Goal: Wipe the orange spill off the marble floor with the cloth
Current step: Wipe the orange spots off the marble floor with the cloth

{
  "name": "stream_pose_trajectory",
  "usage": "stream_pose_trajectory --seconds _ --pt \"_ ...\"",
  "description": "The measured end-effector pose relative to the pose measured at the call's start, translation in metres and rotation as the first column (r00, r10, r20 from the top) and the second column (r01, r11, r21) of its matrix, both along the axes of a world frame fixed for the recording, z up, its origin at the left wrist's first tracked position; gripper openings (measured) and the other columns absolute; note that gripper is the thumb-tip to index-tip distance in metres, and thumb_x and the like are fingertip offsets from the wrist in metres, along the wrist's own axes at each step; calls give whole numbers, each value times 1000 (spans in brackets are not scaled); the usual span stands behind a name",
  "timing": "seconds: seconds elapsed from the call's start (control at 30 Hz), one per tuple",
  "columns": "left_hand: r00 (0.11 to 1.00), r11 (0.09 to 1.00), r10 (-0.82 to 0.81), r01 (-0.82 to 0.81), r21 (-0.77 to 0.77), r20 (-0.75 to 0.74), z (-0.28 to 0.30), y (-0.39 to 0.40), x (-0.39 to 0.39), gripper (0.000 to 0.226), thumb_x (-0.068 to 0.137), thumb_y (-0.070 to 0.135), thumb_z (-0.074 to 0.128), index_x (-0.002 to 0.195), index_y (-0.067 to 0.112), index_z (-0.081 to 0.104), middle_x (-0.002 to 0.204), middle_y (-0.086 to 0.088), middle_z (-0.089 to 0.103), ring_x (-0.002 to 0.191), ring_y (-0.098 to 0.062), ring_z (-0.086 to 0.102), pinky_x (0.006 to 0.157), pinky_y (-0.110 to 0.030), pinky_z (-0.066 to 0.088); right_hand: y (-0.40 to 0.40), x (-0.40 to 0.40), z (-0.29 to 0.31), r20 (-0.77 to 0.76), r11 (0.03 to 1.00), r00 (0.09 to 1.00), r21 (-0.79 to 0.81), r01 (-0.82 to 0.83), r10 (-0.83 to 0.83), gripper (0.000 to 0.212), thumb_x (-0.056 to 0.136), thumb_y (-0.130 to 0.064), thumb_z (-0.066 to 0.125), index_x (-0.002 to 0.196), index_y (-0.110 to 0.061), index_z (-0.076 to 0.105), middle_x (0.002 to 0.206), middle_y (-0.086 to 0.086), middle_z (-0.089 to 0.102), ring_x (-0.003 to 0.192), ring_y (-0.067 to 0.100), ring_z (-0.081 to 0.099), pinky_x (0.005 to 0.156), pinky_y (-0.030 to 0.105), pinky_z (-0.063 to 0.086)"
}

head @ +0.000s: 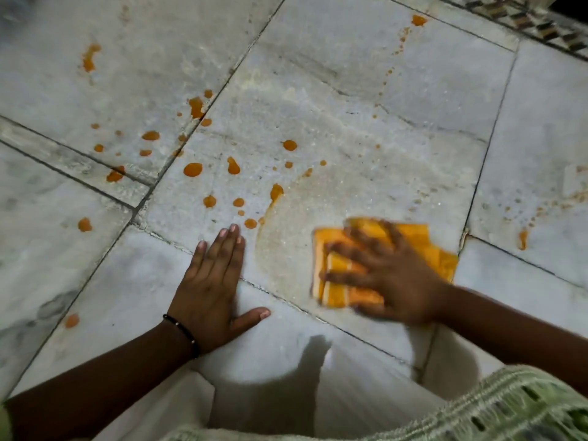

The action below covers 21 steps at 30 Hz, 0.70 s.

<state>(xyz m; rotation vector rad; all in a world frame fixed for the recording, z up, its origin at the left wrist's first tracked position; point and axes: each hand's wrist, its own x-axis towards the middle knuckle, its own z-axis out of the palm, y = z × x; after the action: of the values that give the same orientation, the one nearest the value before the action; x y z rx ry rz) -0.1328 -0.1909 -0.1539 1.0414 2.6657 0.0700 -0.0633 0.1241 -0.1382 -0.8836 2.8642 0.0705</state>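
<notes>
1. Fingers (350, 249) of the right hand (391, 272) are spread wide and straight, pressing flat on the cloth (416, 240); those of the left hand (213, 281) lie straight and close together, palm down on bare stone, thumb out toward 3 o'clock, holding nothing
2. The marble floor (366, 74) fills the view: pale grey-white slabs with dark joints running diagonally and a wet, dull smear across the central slab
3. A patterned dark-and-light border strip (525, 20) runs along the floor at 1 o'clock
4. Pale fabric with a fringed green-white edge (509, 405) lies at 5 o'clock, under the right forearm
5. The cloth is orange-yellow with lighter stripes, folded into a rough rectangle, blurred, at 4 o'clock from centre, on the wet patch
6. The orange spill (192, 169) shows as scattered drops and blobs, thickest from 9 to 10 o'clock, just beyond the left fingertips; fainter specks trail toward 1 and 3 o'clock
7. A thin dark bracelet (181, 332) circles the left wrist
</notes>
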Motion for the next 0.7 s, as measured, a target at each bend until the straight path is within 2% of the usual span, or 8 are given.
stream_pose_trajectory --seconds 0.1,0.17,0.23,0.33,0.47,0.53,0.63,0.7 --pt "1000 1000 -2 2 1 -3 1 2 1 105 80 78 28 146 -5 22 156 -21 14 145 -32 12 117 -49 11 15 -44 2 16 893 893 -16 451 -451 61 85 -68 24 144 -52 20 159 -2 22 145 34 17 102 72 18" --pt "1000 1000 -4 4 -15 4 1 2 1 106 81 78 26 146 -5 21 156 -21 13 145 -33 12 117 -49 11 -5 -68 -2 8 794 794 -10 608 -608 64 83 -68 16 145 -53 13 161 -2 14 146 35 9 103 73 11" --pt "1000 1000 -5 5 -26 10 2 2 0 106 81 78 25 146 -5 22 156 -22 14 145 -33 12 116 -50 11 -39 -68 -3 7 865 865 -13 502 -502 63 85 -65 17 146 -49 20 160 3 17 144 41 12 102 75 9" --pt "1000 1000 -4 4 -25 3 2 2 1 106 80 78 27 146 -5 22 156 -22 14 145 -33 13 117 -50 11 -68 -25 -5 -5 992 993 -41 121 -122 57 90 -59 33 145 -45 31 158 6 25 143 44 16 102 77 8" --pt "1000 1000 1 -1 -17 4 0 1 0 107 79 79 27 146 -4 21 156 -21 13 145 -32 12 117 -49 10 -24 -2 -1 38 987 986 -24 -159 160 53 92 -60 38 143 -45 35 157 1 27 145 36 16 106 70 13" --pt "1000 1000 7 -8 -20 -5 -1 2 0 107 79 79 27 146 -4 21 157 -21 13 145 -32 11 117 -49 11 5 -23 -2 21 996 996 8 -90 90 54 90 -61 37 142 -47 35 157 -1 27 145 34 18 107 67 15" --pt "1000 999 8 -8 -36 -13 -1 2 1 108 79 80 26 147 -4 19 157 -21 11 145 -32 11 116 -50 12 5 -65 -1 20 959 959 -7 283 -283 55 90 -64 25 143 -52 24 159 -3 20 146 34 15 106 68 11" --pt "1000 999 2 -2 -44 -4 -1 3 1 108 79 79 26 147 -4 19 157 -21 11 145 -32 11 116 -50 11 -21 -82 -4 4 904 904 -18 428 -428 56 89 -64 17 144 -52 19 160 -1 16 146 36 10 104 71 6"
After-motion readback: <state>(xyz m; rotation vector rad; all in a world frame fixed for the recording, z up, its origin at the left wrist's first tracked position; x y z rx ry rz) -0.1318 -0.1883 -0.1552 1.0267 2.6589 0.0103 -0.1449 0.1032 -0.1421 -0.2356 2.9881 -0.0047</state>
